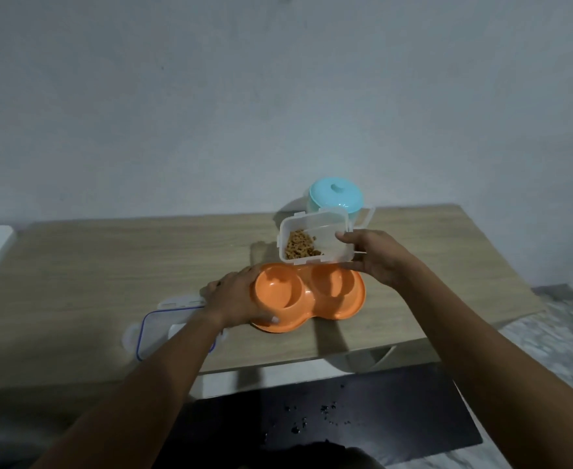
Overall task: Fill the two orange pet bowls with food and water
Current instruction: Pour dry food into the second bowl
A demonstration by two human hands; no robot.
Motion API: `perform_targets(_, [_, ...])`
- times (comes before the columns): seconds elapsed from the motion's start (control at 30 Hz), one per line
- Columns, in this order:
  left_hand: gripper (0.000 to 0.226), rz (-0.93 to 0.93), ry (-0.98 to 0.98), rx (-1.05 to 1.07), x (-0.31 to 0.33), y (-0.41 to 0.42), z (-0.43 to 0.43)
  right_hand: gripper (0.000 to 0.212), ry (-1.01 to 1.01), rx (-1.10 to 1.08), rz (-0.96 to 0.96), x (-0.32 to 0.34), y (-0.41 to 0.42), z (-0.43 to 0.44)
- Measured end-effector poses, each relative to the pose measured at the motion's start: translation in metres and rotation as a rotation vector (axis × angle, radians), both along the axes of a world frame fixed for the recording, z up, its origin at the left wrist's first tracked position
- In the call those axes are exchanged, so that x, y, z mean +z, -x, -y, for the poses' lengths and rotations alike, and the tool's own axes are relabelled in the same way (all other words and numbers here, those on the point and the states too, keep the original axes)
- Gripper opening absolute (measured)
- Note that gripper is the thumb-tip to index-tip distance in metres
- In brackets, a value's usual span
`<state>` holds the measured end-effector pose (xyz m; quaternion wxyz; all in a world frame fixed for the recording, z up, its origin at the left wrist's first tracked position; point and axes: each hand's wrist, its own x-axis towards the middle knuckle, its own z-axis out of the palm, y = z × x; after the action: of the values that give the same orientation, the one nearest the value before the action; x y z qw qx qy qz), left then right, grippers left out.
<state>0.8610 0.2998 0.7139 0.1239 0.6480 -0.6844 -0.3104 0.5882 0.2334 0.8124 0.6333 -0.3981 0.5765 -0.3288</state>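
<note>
On the table (109, 252), your left hand (236, 299) clamped the bowls (309, 296) at the left edge, probably to keep them steady. Your right hand (376, 257) gripped the food box (315, 240), tilted just above them, w/ both bowls empty.

right hand (376, 258) tilting clear kibble container (315, 240) above orange double bowl (309, 296), left hand (234, 297) at its edge
</note>
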Motion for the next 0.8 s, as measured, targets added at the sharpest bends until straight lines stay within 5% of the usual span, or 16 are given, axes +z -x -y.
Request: perform_targets(0.8, [0.118,-0.121,-0.075,0.13,0.002,0.02,-0.002,0.057,0.323,0.107,-0.179,-0.005,-0.005,-0.018])
